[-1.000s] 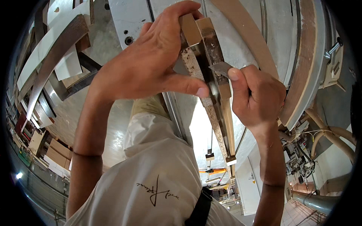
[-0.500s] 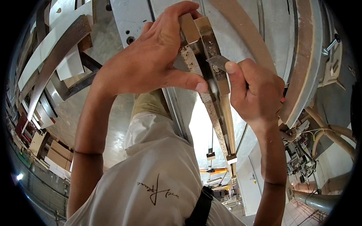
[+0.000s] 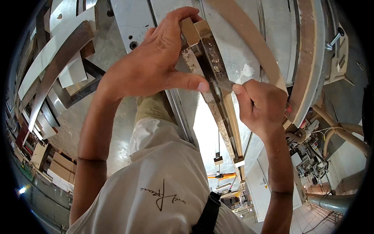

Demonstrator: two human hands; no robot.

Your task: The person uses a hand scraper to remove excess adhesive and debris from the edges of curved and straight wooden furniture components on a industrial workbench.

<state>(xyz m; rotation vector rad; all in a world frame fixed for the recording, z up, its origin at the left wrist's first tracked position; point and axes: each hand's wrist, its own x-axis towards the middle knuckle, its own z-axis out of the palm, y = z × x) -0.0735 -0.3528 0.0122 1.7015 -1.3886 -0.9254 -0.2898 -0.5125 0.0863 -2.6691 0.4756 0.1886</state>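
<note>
My left hand (image 3: 156,66) grips the upper end of a long narrow wooden strip (image 3: 230,121), fingers wrapped over its top and thumb pressed against its side. The strip runs down and to the right, and its edge is crusted with pale residue. My right hand (image 3: 261,105) holds a small metal blade (image 3: 225,84) flat against the strip's edge, just right of my left thumb. The handle of the blade is hidden inside my fist.
A grey metal machine table (image 3: 136,19) lies behind the hands. A curved wooden band (image 3: 253,43) and a brown curved edge (image 3: 307,66) arc at the right. Stacked boards (image 3: 54,66) sit at the left. Hoses and cables (image 3: 323,136) hang lower right.
My right hand has slid the blade a little up along the strip, closer to my left thumb. My left hand keeps the same grip.
</note>
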